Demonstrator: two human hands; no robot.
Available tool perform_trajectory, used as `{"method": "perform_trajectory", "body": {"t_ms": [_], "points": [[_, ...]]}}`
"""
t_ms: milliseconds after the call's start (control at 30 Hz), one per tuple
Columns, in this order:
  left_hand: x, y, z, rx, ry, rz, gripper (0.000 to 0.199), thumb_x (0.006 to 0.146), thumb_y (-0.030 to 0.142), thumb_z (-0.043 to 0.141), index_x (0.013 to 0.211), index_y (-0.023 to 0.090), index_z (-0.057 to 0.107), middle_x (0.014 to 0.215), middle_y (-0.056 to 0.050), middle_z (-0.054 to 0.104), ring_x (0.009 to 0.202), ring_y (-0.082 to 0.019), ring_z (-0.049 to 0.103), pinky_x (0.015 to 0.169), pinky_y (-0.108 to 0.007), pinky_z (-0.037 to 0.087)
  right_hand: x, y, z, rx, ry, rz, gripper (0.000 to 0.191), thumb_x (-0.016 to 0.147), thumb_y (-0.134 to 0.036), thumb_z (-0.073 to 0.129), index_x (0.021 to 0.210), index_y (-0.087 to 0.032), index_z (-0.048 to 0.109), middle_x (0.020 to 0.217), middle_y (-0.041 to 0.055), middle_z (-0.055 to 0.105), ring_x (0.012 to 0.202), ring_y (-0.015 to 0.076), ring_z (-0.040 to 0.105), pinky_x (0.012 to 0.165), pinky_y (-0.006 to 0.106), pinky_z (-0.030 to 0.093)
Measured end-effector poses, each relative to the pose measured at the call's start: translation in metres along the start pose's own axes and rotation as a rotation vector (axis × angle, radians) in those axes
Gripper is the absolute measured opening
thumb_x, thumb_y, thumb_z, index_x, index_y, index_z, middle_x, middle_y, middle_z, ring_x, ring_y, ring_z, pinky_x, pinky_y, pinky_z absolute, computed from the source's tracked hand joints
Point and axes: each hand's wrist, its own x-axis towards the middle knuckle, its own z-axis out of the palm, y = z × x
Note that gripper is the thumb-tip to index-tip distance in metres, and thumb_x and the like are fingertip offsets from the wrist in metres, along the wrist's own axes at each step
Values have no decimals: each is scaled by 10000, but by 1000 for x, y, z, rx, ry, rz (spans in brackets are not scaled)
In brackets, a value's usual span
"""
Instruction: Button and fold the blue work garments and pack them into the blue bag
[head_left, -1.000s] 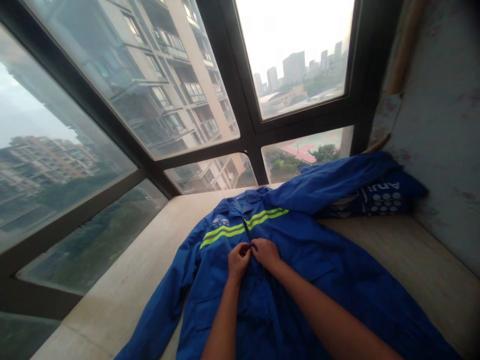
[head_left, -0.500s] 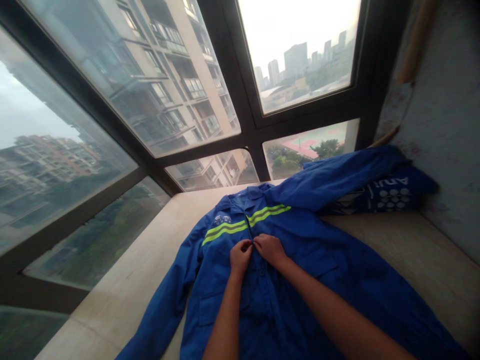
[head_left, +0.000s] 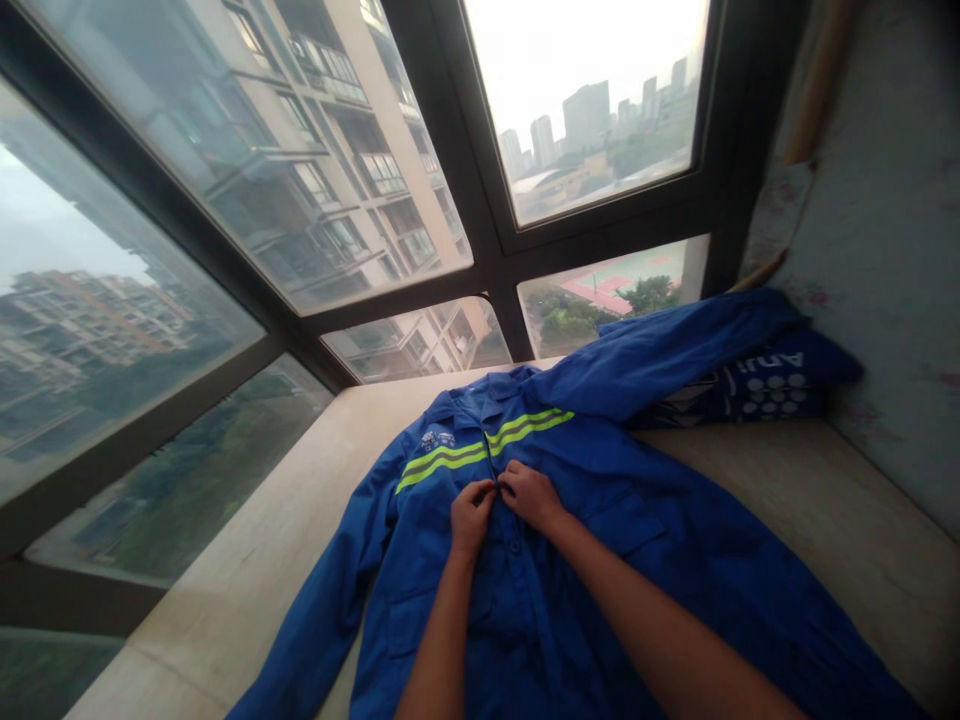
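Observation:
A blue work jacket (head_left: 585,460) with yellow-green reflective stripes lies spread out, front side up, its collar toward the windows. My left hand (head_left: 471,515) pinches the front edge of the jacket just below the stripes. Right beside it, my right hand (head_left: 529,494) grips the other front edge, the fingertips of both hands almost meeting. What lies between the fingertips is too small to make out. Below the hands, a round button (head_left: 514,546) shows on the front placket. One sleeve reaches toward the lower left; the other rests over a dark blue printed bag.
The jacket lies on a pale stone sill (head_left: 247,550) bordered by dark window frames (head_left: 495,265). At the right, the dark blue bag (head_left: 780,385) with white lettering sits against a patterned wall (head_left: 892,260). A wooden stick (head_left: 821,80) stands in the corner.
The view has shifted slightly. Both hands stay at the same spot on the jacket front, and the right fingers are a little more curled. The button below is more clearly seen.

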Motion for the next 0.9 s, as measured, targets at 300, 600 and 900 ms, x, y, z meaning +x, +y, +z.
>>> {"method": "perform_trajectory", "body": {"t_ms": [300,600,900], "points": [[3,16,-5,144,-12,23,185,777,295,607,888,224,738,858,-51,770,816,-235,720,798,-381,559,2,-3,-7,11,-11,34,207,910,-255,535,1018,-258,712,1105,24,659,971,145,635,754,195,436],[2,30,-1,200,-18,34,181,799,312,567,857,199,695,806,-50,751,765,-220,710,726,-333,541,0,-4,-11,40,-2,17,252,967,-282,472,948,-245,720,1073,14,662,935,128,632,752,191,421],[-5,24,4,204,54,20,191,820,344,548,848,202,673,780,-44,732,734,-220,691,706,-327,517,-1,-6,-12,39,-2,47,247,982,-297,465,1002,-269,710,1091,7,658,938,126,639,741,187,419]]}}
